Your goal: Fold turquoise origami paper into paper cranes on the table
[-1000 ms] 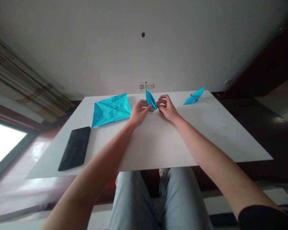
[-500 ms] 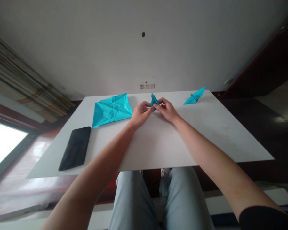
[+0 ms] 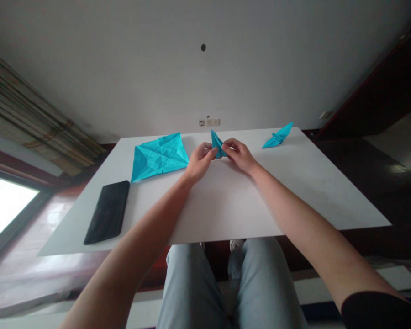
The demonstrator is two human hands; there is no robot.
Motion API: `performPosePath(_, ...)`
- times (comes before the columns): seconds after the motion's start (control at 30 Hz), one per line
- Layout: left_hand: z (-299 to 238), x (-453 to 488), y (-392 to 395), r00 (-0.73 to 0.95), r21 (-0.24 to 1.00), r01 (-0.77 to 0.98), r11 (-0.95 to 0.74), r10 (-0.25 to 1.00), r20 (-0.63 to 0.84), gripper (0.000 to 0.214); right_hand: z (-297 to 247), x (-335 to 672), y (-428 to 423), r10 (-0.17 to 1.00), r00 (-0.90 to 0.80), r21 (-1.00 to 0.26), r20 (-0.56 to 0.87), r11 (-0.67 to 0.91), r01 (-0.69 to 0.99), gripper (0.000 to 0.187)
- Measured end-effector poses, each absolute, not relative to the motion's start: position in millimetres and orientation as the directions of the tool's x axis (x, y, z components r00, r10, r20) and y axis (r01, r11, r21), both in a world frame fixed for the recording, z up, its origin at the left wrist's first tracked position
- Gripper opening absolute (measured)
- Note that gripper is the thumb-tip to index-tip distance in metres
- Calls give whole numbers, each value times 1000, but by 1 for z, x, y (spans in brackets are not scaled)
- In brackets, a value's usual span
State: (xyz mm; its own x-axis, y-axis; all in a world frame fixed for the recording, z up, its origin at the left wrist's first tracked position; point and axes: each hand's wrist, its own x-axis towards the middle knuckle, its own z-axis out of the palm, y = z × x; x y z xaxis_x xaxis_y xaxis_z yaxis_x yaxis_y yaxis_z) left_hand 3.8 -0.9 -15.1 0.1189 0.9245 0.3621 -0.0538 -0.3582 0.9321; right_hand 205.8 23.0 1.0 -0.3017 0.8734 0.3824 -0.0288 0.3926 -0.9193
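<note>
A small folded piece of turquoise paper (image 3: 218, 145) stands pointed upward near the far middle of the white table (image 3: 226, 201). My left hand (image 3: 199, 161) pinches its left side and my right hand (image 3: 239, 154) pinches its right side, fingers closed on the folds. The lower part of the piece is hidden between my fingers.
A creased, unfolded turquoise sheet (image 3: 159, 156) lies to the left of my hands. A finished turquoise paper crane (image 3: 277, 135) sits at the far right corner. A black phone (image 3: 107, 211) lies near the left edge. My knees show below the table's near edge.
The folded piece was squeezed lower half a second ago and now stands a little taller again. Both hands stayed on it and my right hand closed in toward it.
</note>
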Motion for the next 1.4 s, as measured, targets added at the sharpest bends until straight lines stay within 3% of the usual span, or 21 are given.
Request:
performPosePath(0.17,-17,5,2,119,934,-108,-341,928,353,38,2,207,25,881,-309,-933,357,352,-74,68)
performPosePath(0.3,-20,5,4,111,926,-120,-359,922,372,38,0,209,28,890,-314,-943,331,321,-85,52)
performPosePath(0.43,-23,6,3,142,908,-105,-405,898,417,36,-5,210,30,875,-304,-923,377,384,-40,46)
performPosePath(0.67,-27,5,11,-56,891,-48,-452,892,449,29,-15,208,36,917,-154,-927,369,376,16,53)
performPosePath(0.83,-24,1,18,-123,833,-88,-546,836,534,41,-25,215,50,942,-56,-937,332,336,94,61)
performPosePath(0.97,-22,0,19,-86,829,-85,-552,833,546,52,-30,218,57,931,90,-931,354,342,124,86)
performPosePath(1.13,-21,-1,17,-29,819,-169,-548,834,552,56,-23,216,46,899,-98,-863,426,437,255,72)
performPosePath(1.3,-21,0,13,65,866,-190,-462,875,480,60,-13,207,33,859,-235,-867,456,488,99,71)
performPosePath(1.4,-21,2,12,79,886,-162,-434,889,450,57,-10,202,30,855,-224,-872,468,488,38,69)
